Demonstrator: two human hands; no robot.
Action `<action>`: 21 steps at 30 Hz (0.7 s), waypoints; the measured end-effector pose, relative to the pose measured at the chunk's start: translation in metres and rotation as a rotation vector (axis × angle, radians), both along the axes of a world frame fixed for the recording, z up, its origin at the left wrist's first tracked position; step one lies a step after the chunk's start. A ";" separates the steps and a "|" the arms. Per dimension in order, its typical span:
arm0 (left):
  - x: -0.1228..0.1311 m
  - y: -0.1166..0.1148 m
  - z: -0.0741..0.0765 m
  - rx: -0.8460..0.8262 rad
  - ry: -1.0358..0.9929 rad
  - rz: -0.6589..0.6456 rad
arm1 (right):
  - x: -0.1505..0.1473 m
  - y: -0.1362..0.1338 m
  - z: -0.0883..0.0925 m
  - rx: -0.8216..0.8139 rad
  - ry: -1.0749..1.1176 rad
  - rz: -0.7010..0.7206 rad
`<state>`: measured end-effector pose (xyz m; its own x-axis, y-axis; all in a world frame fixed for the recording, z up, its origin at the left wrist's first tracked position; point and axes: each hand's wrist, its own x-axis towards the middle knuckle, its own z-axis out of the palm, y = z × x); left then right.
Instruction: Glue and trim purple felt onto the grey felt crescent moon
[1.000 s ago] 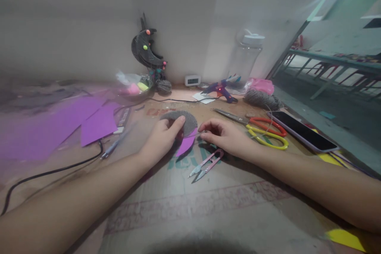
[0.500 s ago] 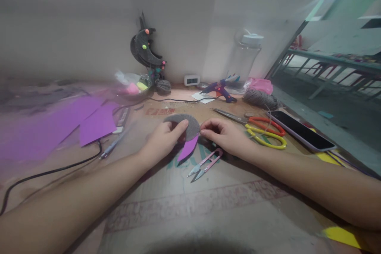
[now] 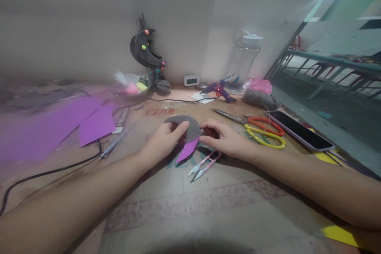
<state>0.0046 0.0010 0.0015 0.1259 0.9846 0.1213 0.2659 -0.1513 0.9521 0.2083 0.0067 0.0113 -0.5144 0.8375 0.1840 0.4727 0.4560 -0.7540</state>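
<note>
The left hand [image 3: 163, 137] is clamped on a grey yarn-wrapped crescent [image 3: 194, 127], its thumb pressed on the upper face; the fingers beneath are out of sight, and they also cover part of the curve. The crescent is just above the middle of the tabletop [image 3: 232, 214], between the two hands; whether it touches the surface is hard to judge. A bare purple tip [image 3: 188, 150] points down from it toward the person.

The right hand [image 3: 224, 138] has its thumb and index fingertip at the crescent's right edge, a small gap showing between them. Whether they pinch the rim or a strand cannot be told, and the other fingers are curled away behind.

Pink-handled thread snips [image 3: 205, 165] lie just below the right hand, which hides part of their looped end. Scissors [image 3: 246, 120] with orange and yellow handles lie beyond the right wrist, beside a dark-screened smartphone [image 3: 300, 130] that partly covers some yellow paper [image 3: 329, 158].

At the back, a skein of grey yarn [image 3: 258, 98] and a glue gun [image 3: 218, 90] block the foot of a clear bottle [image 3: 242, 59]. Purple sheets [image 3: 98, 125] blur away toward the left edge. Both forearms are cut off by the frame.
</note>
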 end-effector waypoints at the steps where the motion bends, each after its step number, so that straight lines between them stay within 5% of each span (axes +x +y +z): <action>1: 0.000 0.000 0.000 -0.004 0.005 0.003 | 0.000 0.000 0.000 0.006 -0.004 0.001; 9: 0.001 -0.002 0.004 -0.024 -0.022 -0.018 | 0.000 0.003 -0.003 0.000 0.016 -0.010; 21: -0.001 0.000 0.003 0.025 0.229 -0.113 | 0.001 0.003 -0.004 0.075 0.038 0.010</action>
<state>0.0036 0.0013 0.0046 0.2617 0.9598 0.1015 0.4543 -0.2153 0.8645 0.2095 0.0101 0.0074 -0.5142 0.8154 0.2658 0.4394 0.5167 -0.7348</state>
